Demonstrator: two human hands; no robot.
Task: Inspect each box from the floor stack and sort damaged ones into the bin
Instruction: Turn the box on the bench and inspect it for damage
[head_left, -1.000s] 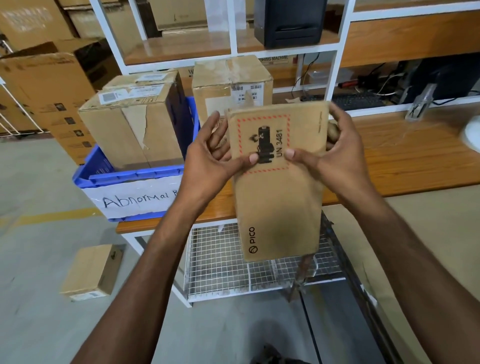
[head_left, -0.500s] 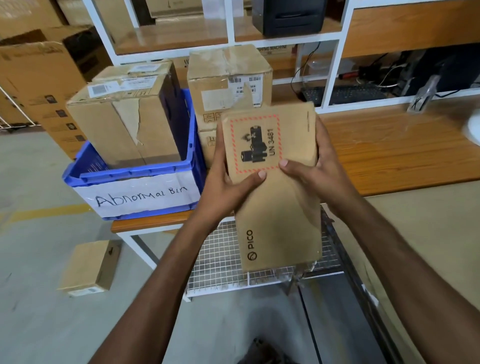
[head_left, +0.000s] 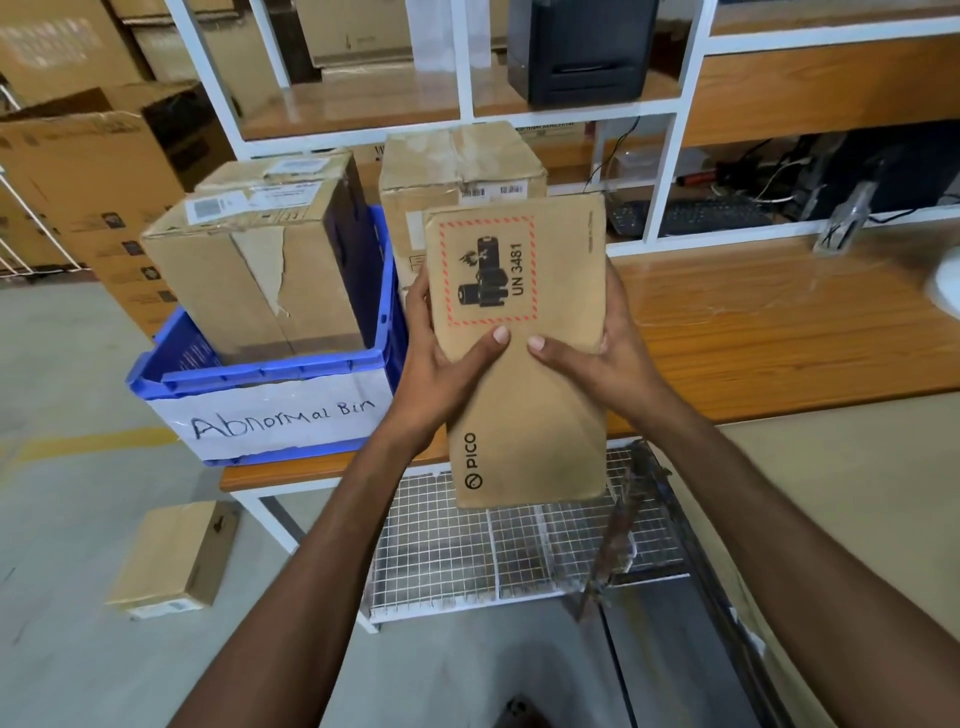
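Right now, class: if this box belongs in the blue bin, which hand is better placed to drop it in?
Probably the left hand: it grips the box on the side nearest the blue bin.

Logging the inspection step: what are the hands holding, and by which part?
Both hands hold the flat PICO box upright: the left hand grips its left edge and the right hand its right edge, thumbs on the printed front.

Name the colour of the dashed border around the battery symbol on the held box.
Red border on the brown box; the head view shows it best.
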